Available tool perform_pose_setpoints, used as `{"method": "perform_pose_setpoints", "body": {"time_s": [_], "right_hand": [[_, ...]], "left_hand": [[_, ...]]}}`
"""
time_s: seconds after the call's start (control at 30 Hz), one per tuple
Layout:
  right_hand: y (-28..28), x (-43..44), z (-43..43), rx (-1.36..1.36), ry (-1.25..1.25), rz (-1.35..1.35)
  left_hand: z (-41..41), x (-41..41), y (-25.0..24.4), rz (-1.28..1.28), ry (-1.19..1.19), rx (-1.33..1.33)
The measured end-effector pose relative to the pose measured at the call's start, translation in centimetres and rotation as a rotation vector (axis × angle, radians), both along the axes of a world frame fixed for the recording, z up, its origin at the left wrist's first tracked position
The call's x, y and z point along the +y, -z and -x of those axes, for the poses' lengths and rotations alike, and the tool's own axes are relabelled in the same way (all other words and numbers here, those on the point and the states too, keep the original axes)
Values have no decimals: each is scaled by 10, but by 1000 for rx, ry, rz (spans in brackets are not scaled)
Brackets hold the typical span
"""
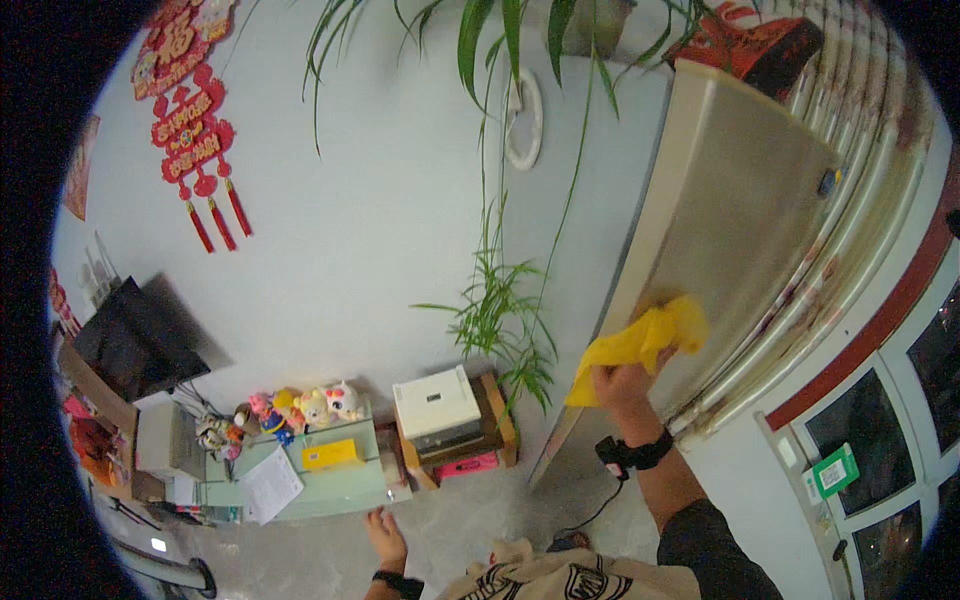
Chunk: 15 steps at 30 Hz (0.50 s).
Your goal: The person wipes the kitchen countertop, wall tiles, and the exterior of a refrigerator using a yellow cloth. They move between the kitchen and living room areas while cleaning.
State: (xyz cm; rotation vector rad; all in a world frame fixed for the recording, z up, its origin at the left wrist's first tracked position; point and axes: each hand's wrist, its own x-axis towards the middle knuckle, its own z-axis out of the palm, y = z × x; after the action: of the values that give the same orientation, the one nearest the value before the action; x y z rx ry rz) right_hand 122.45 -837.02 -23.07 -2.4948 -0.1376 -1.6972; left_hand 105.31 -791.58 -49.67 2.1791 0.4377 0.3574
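Note:
My right hand [628, 382] is closed around a yellow cloth [652, 334], which lies against the side of a tall beige cabinet-like appliance [735, 195]. One end of the cloth hangs down left of my wrist. A black strap with a small device [634, 455] circles that wrist, and a cable runs down from it. Low in the view, my left hand [386, 534] holds nothing, its fingers apart, near the front edge of a glass-topped desk [337, 491]. It wears a black band.
A spider plant [499, 315] hangs left of the appliance. A white printer [437, 401] stands beside the desk, which bears plush toys [341, 401], a yellow box [330, 454] and papers [271, 484]. Bundled curtains [855, 247] and a glazed door [862, 442] are at the right.

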Motion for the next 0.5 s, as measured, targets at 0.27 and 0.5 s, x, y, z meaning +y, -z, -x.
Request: {"method": "perform_pose_setpoints", "body": {"time_s": [0.27, 0.5], "right_hand": [[-267, 5, -13, -350, 14, 126], [-173, 30, 3, 188, -13, -372]], "left_hand": [[32, 34, 63, -176, -122, 191], [69, 16, 101, -163, -224, 318]]}}
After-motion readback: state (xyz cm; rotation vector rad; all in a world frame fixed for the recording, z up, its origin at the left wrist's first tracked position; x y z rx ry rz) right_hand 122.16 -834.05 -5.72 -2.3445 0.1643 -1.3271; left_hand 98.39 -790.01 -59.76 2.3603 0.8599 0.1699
